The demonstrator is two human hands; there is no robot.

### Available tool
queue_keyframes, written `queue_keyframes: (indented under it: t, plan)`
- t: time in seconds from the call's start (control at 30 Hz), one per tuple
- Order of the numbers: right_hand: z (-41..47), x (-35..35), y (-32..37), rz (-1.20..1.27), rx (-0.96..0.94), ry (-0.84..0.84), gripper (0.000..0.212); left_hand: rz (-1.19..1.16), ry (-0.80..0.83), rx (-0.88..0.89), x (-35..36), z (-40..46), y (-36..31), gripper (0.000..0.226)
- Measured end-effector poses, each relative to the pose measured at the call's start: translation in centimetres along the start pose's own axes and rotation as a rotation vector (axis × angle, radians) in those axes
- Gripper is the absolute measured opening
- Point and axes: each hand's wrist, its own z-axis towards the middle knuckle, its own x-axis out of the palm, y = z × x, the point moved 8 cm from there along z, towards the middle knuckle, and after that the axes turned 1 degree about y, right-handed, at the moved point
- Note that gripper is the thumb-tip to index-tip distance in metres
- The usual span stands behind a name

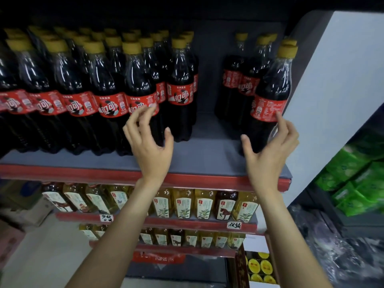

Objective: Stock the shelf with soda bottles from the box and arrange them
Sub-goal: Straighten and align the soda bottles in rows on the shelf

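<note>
**Grey shelf, cola rows, both hands up**

Grey shelf (199, 156) with red front edge carries cola bottles (83, 84) in packed rows at left, bare gap mid-shelf, small group at right. Left hand (149, 140) raised, fingers loosely spread, holding nothing, fingertips near front bottle (139, 94). Right hand (270, 146) also slack and holding nothing, one fingertip touching label of right bottle (272, 96) beside white panel (336, 80). Tea bottles (187, 202) on lower shelves.
</note>
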Motion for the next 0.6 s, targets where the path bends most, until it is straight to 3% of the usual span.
queue_keyframes:
  t: [0.17,0.3,0.6]
  plan:
    - [1.4,1.3,-1.3,-0.031,0.162,0.09,0.105,0.03,-0.005,-0.027,-0.4,0.2,0.6,0.059]
    - [1.7,2.1,-0.8,0.077,0.128,0.18,0.109,0.007,0.03,-0.081,-0.8,-0.3,2.3,0.068]
    - [-0.6,8.8,5.2,0.437,0.032,0.69,0.107,0.022,0.142,-0.142,-0.6,-0.3,4.3,0.077]
